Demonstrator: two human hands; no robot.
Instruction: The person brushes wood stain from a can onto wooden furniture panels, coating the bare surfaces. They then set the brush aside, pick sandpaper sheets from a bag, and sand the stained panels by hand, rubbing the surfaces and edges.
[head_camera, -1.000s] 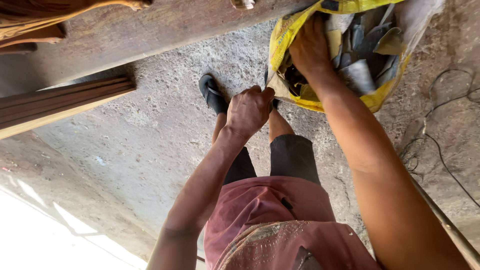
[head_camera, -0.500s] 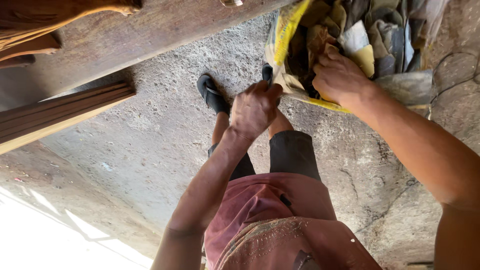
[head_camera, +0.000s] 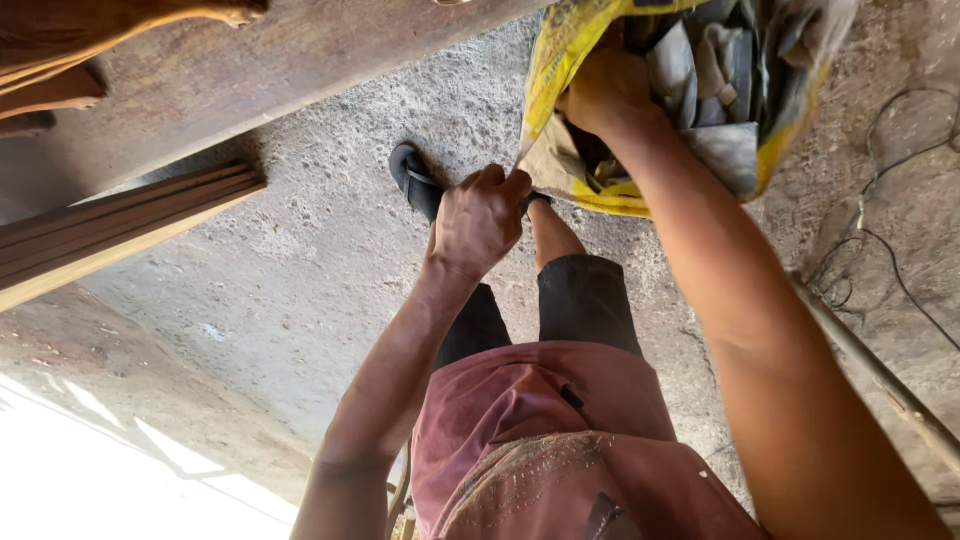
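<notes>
A yellow woven sack (head_camera: 570, 40) lies open on the rough concrete floor at the top right, stuffed with grey and tan rags and scraps (head_camera: 700, 70). My left hand (head_camera: 480, 220) grips the sack's near edge with closed fingers, holding the mouth open. My right hand (head_camera: 605, 90) reaches down inside the sack among the scraps; its fingers are hidden, so whether it holds something cannot be told. My legs in dark shorts and a black sandal (head_camera: 415, 180) are below the hands.
Long wooden planks (head_camera: 120, 235) lie at the left and a broad board (head_camera: 250, 70) runs across the top. A metal rod (head_camera: 880, 375) and a thin dark cable (head_camera: 890, 270) lie on the floor at the right. Bright sunlight falls at the bottom left.
My right hand has pushed back deeper into the sack after sitting at its mouth. My left hand has stayed on the sack's edge.
</notes>
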